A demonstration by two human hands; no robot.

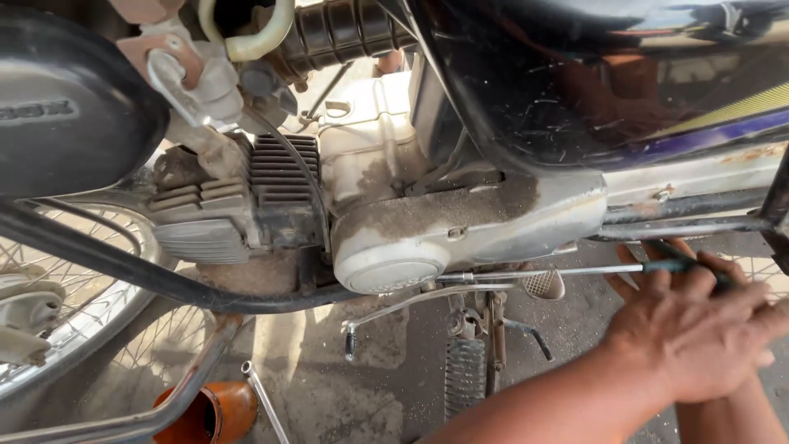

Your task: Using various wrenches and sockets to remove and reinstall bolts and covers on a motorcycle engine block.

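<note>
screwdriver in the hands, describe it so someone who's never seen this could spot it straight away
Start at the motorcycle's dusty silver engine cover. Just below its round end, a thin, straight metal shaft runs level to the right into the person's stacked hands. That is the screwdriver: its dark handle shows among the fingers, unlike the curved gear lever beneath.

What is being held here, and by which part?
A long screwdriver, held by its dark handle at the right end. Both hands wrap it, the left hand over the right hand. Its tip reaches the engine cover.

Screwdriver [567, 270] below tank [592, 74], apparently.
</note>
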